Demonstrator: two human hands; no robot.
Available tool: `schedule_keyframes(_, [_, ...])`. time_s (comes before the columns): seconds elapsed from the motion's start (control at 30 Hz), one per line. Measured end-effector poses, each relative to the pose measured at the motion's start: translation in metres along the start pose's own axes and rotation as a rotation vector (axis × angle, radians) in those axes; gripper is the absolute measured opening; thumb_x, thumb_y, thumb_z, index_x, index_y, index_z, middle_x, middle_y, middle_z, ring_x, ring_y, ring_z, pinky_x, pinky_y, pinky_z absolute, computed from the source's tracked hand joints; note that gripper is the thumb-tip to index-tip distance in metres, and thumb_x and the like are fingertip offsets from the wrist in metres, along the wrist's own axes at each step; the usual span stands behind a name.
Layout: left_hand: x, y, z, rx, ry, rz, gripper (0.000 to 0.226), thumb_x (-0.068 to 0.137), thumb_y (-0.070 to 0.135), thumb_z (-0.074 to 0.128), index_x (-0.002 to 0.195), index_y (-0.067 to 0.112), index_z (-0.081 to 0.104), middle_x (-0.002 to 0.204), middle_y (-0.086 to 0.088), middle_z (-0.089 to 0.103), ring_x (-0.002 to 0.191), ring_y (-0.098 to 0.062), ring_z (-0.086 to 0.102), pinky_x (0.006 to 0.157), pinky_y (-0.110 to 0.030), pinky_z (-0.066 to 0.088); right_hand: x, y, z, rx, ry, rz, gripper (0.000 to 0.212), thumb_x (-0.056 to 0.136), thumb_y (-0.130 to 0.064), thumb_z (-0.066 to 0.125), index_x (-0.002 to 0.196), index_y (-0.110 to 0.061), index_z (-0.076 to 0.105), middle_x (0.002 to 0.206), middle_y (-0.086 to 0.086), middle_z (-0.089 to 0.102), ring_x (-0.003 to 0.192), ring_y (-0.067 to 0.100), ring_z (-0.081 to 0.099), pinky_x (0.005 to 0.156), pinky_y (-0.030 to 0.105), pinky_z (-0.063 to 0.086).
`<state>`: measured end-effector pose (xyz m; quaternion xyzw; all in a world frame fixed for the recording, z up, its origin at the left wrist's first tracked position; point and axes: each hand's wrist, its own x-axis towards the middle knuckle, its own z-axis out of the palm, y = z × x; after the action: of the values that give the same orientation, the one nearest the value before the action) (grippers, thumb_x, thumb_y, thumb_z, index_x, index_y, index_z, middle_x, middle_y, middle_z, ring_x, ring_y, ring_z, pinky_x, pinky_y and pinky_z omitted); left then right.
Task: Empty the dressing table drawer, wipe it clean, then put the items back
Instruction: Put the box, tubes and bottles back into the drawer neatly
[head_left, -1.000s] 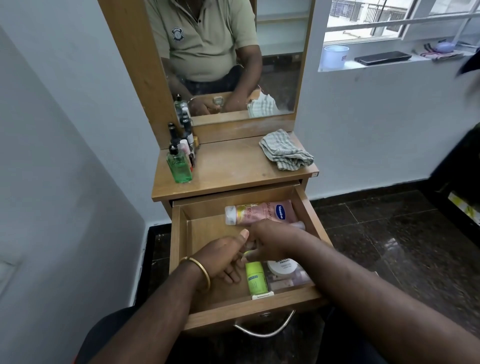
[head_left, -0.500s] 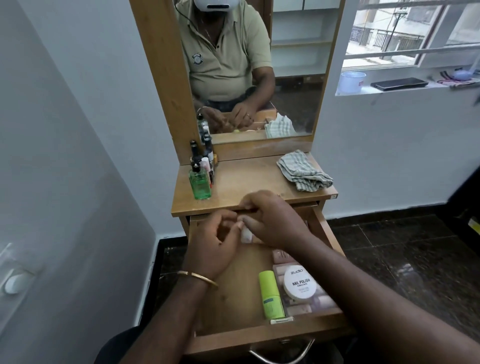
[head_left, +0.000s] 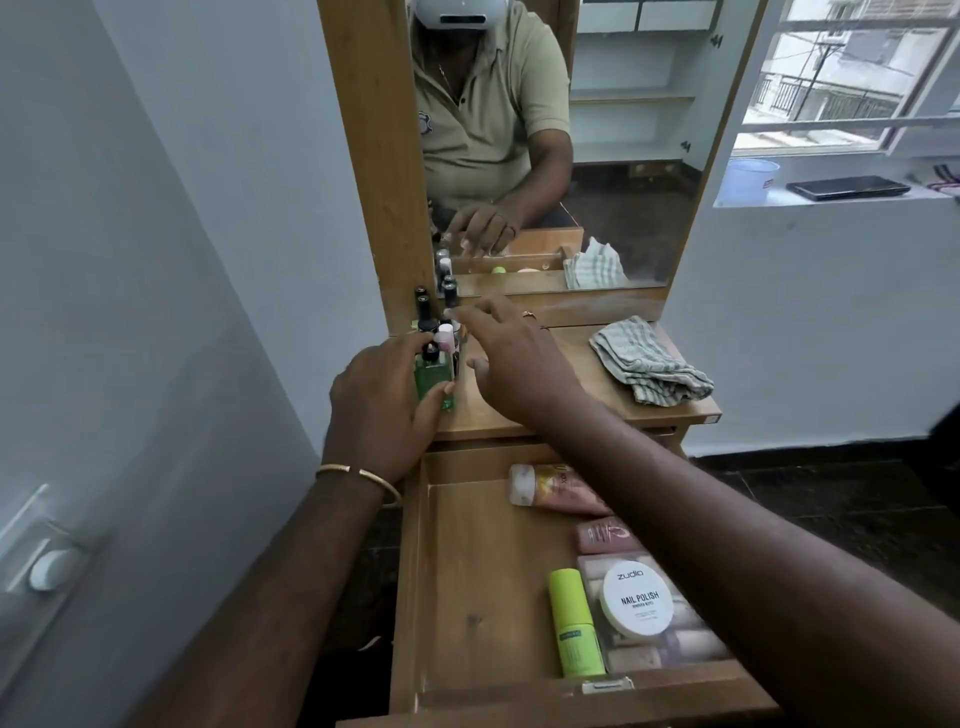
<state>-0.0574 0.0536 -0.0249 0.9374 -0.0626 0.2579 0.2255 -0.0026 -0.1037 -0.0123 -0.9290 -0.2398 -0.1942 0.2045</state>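
On the far left we note a grey wall with a white switch plate (head_left: 44, 558) low down. Moving right, our left hand (head_left: 387, 402), a gold bangle (head_left: 358, 475) on its wrist, grips a green bottle (head_left: 434, 382) standing at the left front of the dressing table top (head_left: 571, 395), thumb across the bottle's face and fingers curled round its far side. Directly behind the bottle we record a cluster of small nail polish bottles (head_left: 439, 325) against the mirror frame, mostly dark-capped, one with a pale pink body. Our right hand (head_left: 511, 358) hovers just beside that cluster with fingers spread and extended; the grip is wide and holds nothing, the fingertips (head_left: 460, 313) close to the small bottles, though contact cannot be confirmed. A ring shows on one finger. Below, the drawer (head_left: 415, 571) stands pulled out, its left half bare wood. Along its right side, partly under our right forearm, lie a pink lotion tube (head_left: 550, 483) at the back, a brown tube (head_left: 605, 535), a lime-green stick (head_left: 574, 623) and a white round tub (head_left: 636, 603) marked nail polish, resting on a clear box (head_left: 670, 649). Further right, on the table top, a striped cloth (head_left: 644, 361) lies crumpled near the edge. On the window ledge at far right sit a pale bucket (head_left: 750, 179) and a dark phone (head_left: 847, 187).
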Motion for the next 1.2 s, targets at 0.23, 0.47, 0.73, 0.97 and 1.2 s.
schedule_keyframes(0.23, [-0.020,0.007,-0.007,-0.137,0.000,0.029,0.031,0.089,0.026,0.068,0.118,0.017,0.061,0.112,-0.002,0.068,0.101,-0.022,0.061,0.079,-0.028,0.043,-0.003,0.000,-0.003,0.043,0.002,0.013,0.059,0.090,-0.010,0.064,0.144,-0.024,0.047,0.136,0.000,0.049,0.116,0.022,0.053,0.093,0.033,0.044])
schedule_keyframes(0.47, [-0.069,0.031,-0.023,-0.323,-0.247,0.017,0.028,0.083,0.033,0.074,0.108,0.033,0.061,0.096,0.019,0.063,0.084,-0.001,0.059,0.070,-0.018,0.049,-0.015,-0.001,-0.020,0.135,0.015,0.069,0.054,0.090,-0.011,0.064,0.141,-0.024,0.050,0.137,0.000,0.049,0.119,0.025,0.052,0.099,0.039,0.045])
schedule_keyframes(0.73, [-0.111,0.035,0.024,-0.308,-0.755,-0.125,0.030,0.077,0.037,0.080,0.099,0.028,0.061,0.089,0.010,0.062,0.082,-0.005,0.059,0.072,-0.025,0.050,-0.033,-0.001,-0.035,0.092,-0.039,0.070,0.062,0.088,-0.024,0.071,0.145,-0.026,0.045,0.141,-0.001,0.046,0.121,0.021,0.051,0.092,0.029,0.038])
schedule_keyframes(0.97, [-0.112,0.036,0.037,-0.353,-0.863,-0.236,0.030,0.077,0.031,0.081,0.099,0.024,0.063,0.091,0.004,0.064,0.086,-0.015,0.063,0.078,-0.033,0.054,-0.036,-0.003,-0.035,0.090,-0.069,0.077,0.068,0.086,-0.028,0.075,0.145,-0.024,0.043,0.143,0.000,0.044,0.123,0.020,0.050,0.097,0.031,0.042])
schedule_keyframes(1.2, [-0.118,0.036,0.050,-0.324,-0.839,-0.238,0.030,0.079,0.035,0.078,0.103,0.025,0.064,0.092,0.005,0.063,0.086,-0.013,0.062,0.080,-0.033,0.054,-0.036,-0.006,-0.028,0.122,-0.079,0.092,0.068,0.085,-0.030,0.076,0.145,-0.022,0.044,0.144,0.001,0.044,0.125,0.022,0.049,0.103,0.043,0.046])
